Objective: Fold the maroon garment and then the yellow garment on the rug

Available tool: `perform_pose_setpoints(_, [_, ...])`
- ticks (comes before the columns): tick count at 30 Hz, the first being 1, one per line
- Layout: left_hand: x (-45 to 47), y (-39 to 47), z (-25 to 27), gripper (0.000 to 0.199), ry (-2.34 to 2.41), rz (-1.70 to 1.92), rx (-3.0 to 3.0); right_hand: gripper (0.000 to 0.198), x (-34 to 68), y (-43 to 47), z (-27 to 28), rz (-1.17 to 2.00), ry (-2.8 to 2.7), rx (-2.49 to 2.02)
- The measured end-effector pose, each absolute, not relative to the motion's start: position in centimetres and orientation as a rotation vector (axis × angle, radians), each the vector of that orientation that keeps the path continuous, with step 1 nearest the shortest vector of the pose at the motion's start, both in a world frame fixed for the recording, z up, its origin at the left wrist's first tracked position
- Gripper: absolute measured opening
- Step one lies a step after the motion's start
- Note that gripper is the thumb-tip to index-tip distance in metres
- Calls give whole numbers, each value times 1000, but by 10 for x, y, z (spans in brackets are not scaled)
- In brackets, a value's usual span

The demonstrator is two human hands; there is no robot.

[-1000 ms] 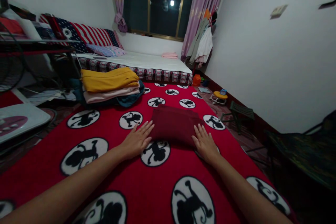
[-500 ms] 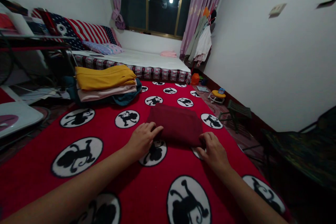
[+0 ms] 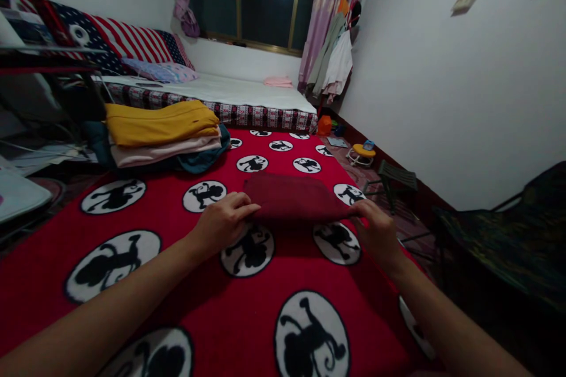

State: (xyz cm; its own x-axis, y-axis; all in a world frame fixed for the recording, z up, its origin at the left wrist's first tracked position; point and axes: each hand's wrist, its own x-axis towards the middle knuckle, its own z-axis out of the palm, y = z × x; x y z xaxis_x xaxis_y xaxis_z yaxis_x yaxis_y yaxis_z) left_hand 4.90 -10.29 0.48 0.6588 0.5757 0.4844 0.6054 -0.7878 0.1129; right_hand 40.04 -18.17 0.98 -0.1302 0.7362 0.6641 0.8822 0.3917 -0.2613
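Note:
A folded dark red garment (image 3: 294,197) lies on the red blanket (image 3: 212,318) with monkey prints. Its near edge is raised a little and pulled straight between my two hands. My left hand (image 3: 225,218) pinches the near left corner, fingers closed. At the near right corner, my right hand (image 3: 375,227) grips the cloth between thumb and fingers. Beyond my left hand sits a stack of folded clothes, with yellow trousers (image 3: 161,122) on top, a pale pink piece (image 3: 165,150) under them and a dark teal one (image 3: 206,159) at the bottom.
A bed (image 3: 230,85) with a white sheet stands below the window. On the right are a folding stool (image 3: 395,179), a small yellow stool (image 3: 362,151) and a dark camouflage chair (image 3: 508,241). A cluttered desk (image 3: 48,59) stands at the left. Clothes (image 3: 338,65) hang by the curtain.
My right hand has moved outward to the right and slightly up, drawing the garment's near edge taut and lifting it. My left hand has closed on its corner. The view has shifted slightly.

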Motion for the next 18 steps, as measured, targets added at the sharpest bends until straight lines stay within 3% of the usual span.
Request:
perform_pose_setpoints(5, [51,-128,9,44,-1075,-526,-3029,22,414,-189,0,5,-2118,-1663])
perform_pose_setpoints(9, [49,-116,16,21,-1319,-526,-3160,27,416,-174,-6,-14,-1940,-1872])
perform_pose_setpoints(12, [53,-85,15,30,-1741,-765,-2881,20,410,-143,0,83,-1721,-1983])
perform_pose_setpoints(15, [64,-51,9,57,-2083,-865,-2670,40,400,-109,8,293,-1566,-2108])
perform_pose_setpoints(18, [79,-27,2,81,-2358,-939,-2609,44,389,-84,16,494,-1403,-2133])
